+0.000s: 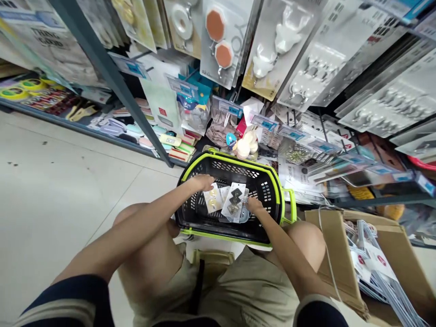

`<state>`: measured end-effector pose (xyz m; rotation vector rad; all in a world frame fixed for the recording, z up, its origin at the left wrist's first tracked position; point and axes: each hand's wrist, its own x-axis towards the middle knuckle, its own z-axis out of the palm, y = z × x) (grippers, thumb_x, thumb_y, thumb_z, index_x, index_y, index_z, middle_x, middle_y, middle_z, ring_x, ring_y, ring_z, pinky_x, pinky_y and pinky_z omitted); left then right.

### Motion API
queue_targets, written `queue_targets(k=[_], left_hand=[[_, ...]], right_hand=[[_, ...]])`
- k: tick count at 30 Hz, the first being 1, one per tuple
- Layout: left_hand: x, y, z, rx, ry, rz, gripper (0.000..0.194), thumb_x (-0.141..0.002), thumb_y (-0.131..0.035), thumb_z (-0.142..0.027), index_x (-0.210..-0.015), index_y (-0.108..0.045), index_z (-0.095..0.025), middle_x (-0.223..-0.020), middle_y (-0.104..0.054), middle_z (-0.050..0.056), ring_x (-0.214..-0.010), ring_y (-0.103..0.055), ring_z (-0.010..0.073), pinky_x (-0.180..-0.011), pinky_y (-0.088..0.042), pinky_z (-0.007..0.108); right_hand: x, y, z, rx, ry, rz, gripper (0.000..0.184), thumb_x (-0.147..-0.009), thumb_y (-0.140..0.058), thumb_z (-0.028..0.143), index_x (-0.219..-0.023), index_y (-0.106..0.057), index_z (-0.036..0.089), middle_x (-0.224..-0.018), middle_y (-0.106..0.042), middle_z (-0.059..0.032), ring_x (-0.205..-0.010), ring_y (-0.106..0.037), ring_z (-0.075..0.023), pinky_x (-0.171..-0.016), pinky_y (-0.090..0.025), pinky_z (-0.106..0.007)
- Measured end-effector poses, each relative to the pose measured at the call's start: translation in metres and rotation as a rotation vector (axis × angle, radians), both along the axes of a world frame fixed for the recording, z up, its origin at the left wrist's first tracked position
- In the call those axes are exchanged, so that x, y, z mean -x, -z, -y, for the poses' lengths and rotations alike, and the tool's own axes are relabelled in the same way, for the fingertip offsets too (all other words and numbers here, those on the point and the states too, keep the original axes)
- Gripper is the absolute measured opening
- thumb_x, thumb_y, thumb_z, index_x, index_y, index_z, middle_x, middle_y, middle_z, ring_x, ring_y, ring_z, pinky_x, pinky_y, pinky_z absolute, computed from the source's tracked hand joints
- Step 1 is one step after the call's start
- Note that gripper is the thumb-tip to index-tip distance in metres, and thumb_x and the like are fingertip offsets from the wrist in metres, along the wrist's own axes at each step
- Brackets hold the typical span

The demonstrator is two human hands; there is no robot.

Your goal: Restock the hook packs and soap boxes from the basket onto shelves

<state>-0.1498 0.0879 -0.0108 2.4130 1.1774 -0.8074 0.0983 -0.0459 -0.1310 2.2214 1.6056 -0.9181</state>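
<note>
Broadly, we face the shelves [102, 68] of hanging packs, with an open box [402, 254] of goods on our right and, between our knees and the shelves, the black basket [245, 159] with its lime rim. Inside the basket, our left hand [203, 182] pinches the top corner of the yellow card [213, 200], while our right hand [254, 205] curls at the edge of the pack [244, 215] beside the black card [235, 200], though we cannot tell whether it grasps either.

Left of the dark shelf post [119, 91], yellow round items [15, 93]; right of it, orange-faced hooks [215, 26]; farther right, an open cardboard box [340, 254].
</note>
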Motion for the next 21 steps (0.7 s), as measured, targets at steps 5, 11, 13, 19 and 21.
queue_targets(k=[5, 11, 13, 19, 21], left_hand=[[-0.016, 0.005, -0.001, 0.010, -0.016, -0.047, 0.049, -0.095, -0.056, -0.035, -0.134, -0.065, -0.007, -0.137, -0.062, 0.027, -0.126, -0.062, 0.0367, -0.104, -0.050, 0.044], [-0.018, 0.001, -0.002, 0.041, 0.023, -0.071, 0.051, -0.098, -0.050, -0.041, -0.138, -0.062, -0.011, -0.139, -0.062, 0.022, -0.128, -0.061, 0.0331, -0.105, -0.048, 0.039], [-0.016, -0.001, -0.004, 0.051, 0.028, -0.091, 0.051, -0.098, -0.049, -0.040, -0.137, -0.063, -0.011, -0.138, -0.063, 0.022, -0.127, -0.062, 0.0330, -0.104, -0.049, 0.039], [-0.009, -0.006, -0.012, 0.035, 0.009, -0.123, 0.053, -0.098, -0.047, -0.042, -0.136, -0.064, -0.009, -0.136, -0.064, 0.024, -0.125, -0.063, 0.0344, -0.101, -0.051, 0.038], [-0.008, -0.006, -0.015, 0.035, 0.003, -0.123, 0.054, -0.098, -0.046, -0.044, -0.137, -0.063, -0.011, -0.137, -0.064, 0.023, -0.126, -0.063, 0.0335, -0.101, -0.050, 0.037]], right_hand=[[0.029, 0.035, 0.009, 0.032, -0.042, 0.046, 0.034, -0.095, -0.052, 0.012, -0.122, -0.070, 0.006, -0.130, -0.066, -0.0263, -0.124, -0.065, -0.0306, -0.100, -0.049, -0.038], [0.029, 0.059, 0.004, 0.103, -0.001, 0.062, 0.035, -0.100, -0.056, 0.022, -0.132, -0.062, 0.008, -0.134, -0.066, -0.0175, -0.123, -0.064, -0.0249, -0.102, -0.052, -0.042], [0.025, 0.064, 0.001, 0.131, -0.003, 0.039, 0.033, -0.100, -0.060, 0.029, -0.126, -0.065, 0.011, -0.133, -0.066, -0.0139, -0.123, -0.064, -0.0237, -0.103, -0.052, -0.043], [0.026, 0.068, -0.001, 0.110, -0.015, -0.014, 0.041, -0.096, -0.063, 0.037, -0.129, -0.064, 0.012, -0.136, -0.064, -0.0155, -0.123, -0.063, -0.0248, -0.102, -0.050, -0.040], [0.034, 0.066, -0.002, 0.070, -0.023, -0.034, 0.038, -0.097, -0.059, 0.033, -0.130, -0.064, 0.015, -0.135, -0.066, -0.0149, -0.122, -0.064, -0.0241, -0.099, -0.050, -0.035]])
